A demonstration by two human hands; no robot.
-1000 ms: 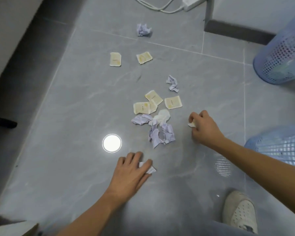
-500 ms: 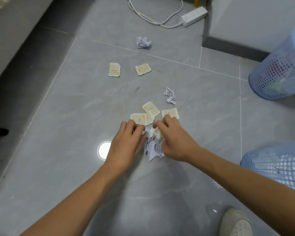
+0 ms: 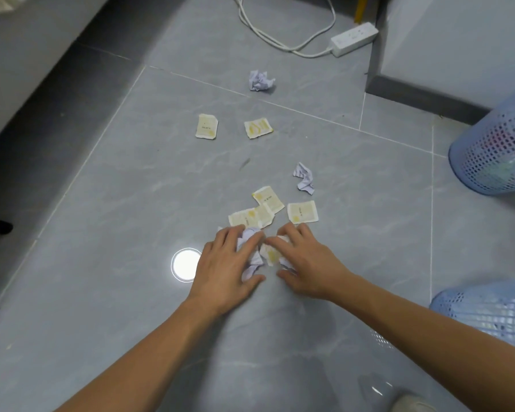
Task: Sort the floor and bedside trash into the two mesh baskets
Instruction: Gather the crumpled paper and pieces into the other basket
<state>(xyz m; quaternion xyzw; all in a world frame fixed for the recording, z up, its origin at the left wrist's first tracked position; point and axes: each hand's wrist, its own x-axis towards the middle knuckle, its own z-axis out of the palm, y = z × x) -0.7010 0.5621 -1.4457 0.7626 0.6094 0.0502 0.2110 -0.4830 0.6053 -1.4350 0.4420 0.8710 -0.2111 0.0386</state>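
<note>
one head-worn wide-angle view looks forward and steeply down at a grey tile floor point(image 3: 107, 209), from close above. both forearms enter from the bottom edge, hands near the middle. a power strip point(image 3: 354, 38) lies at the top edge, two mesh baskets point(image 3: 494, 156) are cut off at the right edge. straight lines bend toward the edges.

Both hands point(image 3: 268, 263) low, fingers point(image 3: 252, 242) curled
</note>
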